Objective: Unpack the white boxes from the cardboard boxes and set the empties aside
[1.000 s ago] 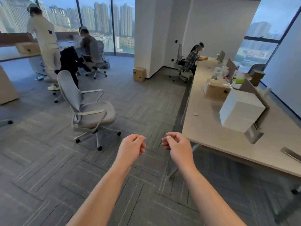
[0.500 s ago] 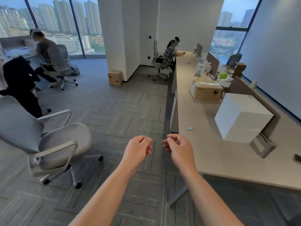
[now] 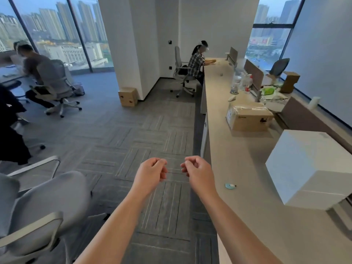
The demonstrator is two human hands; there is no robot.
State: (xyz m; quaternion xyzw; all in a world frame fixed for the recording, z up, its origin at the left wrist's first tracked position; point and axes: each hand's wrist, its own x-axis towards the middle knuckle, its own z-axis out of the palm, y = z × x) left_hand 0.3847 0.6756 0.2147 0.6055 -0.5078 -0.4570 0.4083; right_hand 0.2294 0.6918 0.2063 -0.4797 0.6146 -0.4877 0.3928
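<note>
Left hand (image 3: 152, 173) and right hand (image 3: 199, 173), centre frame: fingers curled, holding nothing. Risk: cardboard box (image 3: 249, 120), upper right, looks taped; tugging could shove it into bottles (image 3: 245, 82) behind.

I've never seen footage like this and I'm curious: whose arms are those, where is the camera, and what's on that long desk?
There is no machine here. A person wears a wide-angle camera on the head, so this single picture looks forward and down at their own arms. The left hand and right hand are held out over the carpet, fingers curled, holding nothing. On the long desk to the right stands a white box, and farther along a closed cardboard box. A small round blue thing lies near the desk's edge; I cannot tell what it is. A brown box sits on the floor by the pillar.
</note>
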